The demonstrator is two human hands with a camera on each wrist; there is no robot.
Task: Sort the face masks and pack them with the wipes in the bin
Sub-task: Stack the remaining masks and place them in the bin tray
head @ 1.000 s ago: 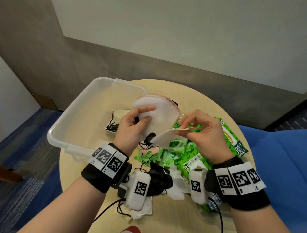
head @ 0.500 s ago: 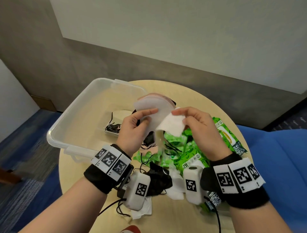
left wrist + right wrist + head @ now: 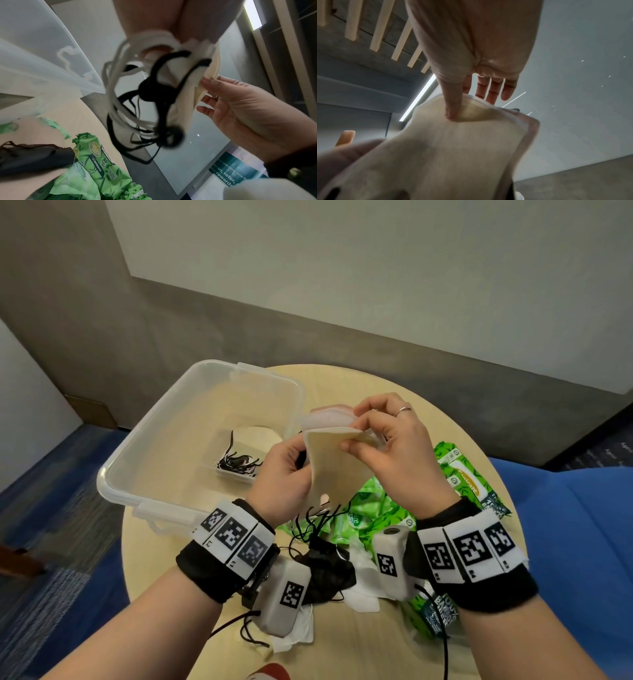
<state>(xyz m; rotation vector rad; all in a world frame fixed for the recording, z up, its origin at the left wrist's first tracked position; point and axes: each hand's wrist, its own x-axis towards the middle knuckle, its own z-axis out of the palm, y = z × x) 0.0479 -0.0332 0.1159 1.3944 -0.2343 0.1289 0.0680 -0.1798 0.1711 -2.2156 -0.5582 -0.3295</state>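
Both hands hold a stack of folded face masks [image 3: 330, 460] above the round table, just right of the clear bin [image 3: 144, 460]. My left hand [image 3: 286, 474] grips the stack's lower left side; black and white ear loops [image 3: 137, 94] dangle below it. My right hand [image 3: 387, 450] pinches the cream mask [image 3: 453, 148] on the near face of the stack, thumb [image 3: 452, 106] pressed into it. Behind it are white and pink masks [image 3: 325, 416]. Inside the bin lies a small pile of masks with black loops [image 3: 239, 467]. Green wipe packs [image 3: 376, 515] lie under my hands.
A black mask [image 3: 329, 573] and white masks [image 3: 363, 587] lie on the table [image 3: 342, 642] near my wrists. More wipe packs [image 3: 469, 487] reach the table's right edge. A blue seat [image 3: 575, 542] stands to the right, carpet to the left.
My right hand has carried the cream mask up and left onto the stack in my left hand, and now pinches it flat against the near face. The stack has tilted more upright.
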